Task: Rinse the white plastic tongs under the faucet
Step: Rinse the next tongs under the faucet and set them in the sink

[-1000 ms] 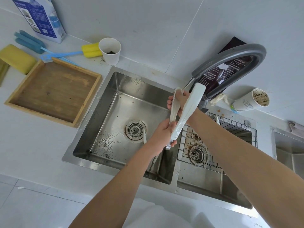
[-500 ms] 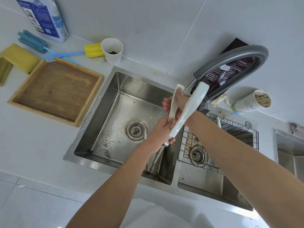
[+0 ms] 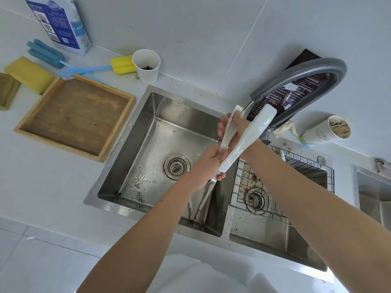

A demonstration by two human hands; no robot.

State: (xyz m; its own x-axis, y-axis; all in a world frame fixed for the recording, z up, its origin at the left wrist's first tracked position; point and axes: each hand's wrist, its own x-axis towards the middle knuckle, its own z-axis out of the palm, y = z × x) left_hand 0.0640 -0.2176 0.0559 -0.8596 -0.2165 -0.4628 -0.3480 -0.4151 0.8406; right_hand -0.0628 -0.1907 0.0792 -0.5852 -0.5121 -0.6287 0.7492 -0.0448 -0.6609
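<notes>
Head view: the white plastic tongs point(image 3: 252, 132) are held above the sink point(image 3: 131, 144), over the divide between its two basins. Their tips point up at the spout of the grey faucet point(image 3: 296, 70). The left hand point(image 3: 208, 163) grips the near, hinged end. The right hand point(image 3: 237, 126), partly hidden between the two arms, curls its fingers round the left arm. Metal tongs point(image 3: 203, 199) lie in the left basin.

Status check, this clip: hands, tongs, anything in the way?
Left hand grips white tongs near hinge. Right hand wraps one arm, below faucet spout. Metal tongs lie in basin beneath, not blocking.
</notes>
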